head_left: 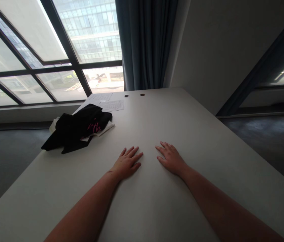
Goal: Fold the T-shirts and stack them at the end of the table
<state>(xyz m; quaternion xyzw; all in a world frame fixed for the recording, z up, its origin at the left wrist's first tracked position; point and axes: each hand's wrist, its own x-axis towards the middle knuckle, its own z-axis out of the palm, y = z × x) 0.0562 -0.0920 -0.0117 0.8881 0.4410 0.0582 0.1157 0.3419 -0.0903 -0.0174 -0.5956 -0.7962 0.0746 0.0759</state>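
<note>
My left hand (128,162) lies palm down on the white table (154,201), its fingers spread and nothing in them. Across a small gap to the right, my right hand (171,158) rests flat on the same surface, fingers apart and holding nothing. Beyond my left hand, at the table's left edge, is a crumpled heap of black cloth (73,127) with pink lettering. Some white material (106,128) shows from under the cloth. Neither hand touches the heap.
Sheets of printed paper (111,106) lie at the far left of the table, near two round holes (142,94) in its top. Behind stand a dark blue curtain (147,43) and large framed windows (93,30). A grey wall (219,50) rises at the right.
</note>
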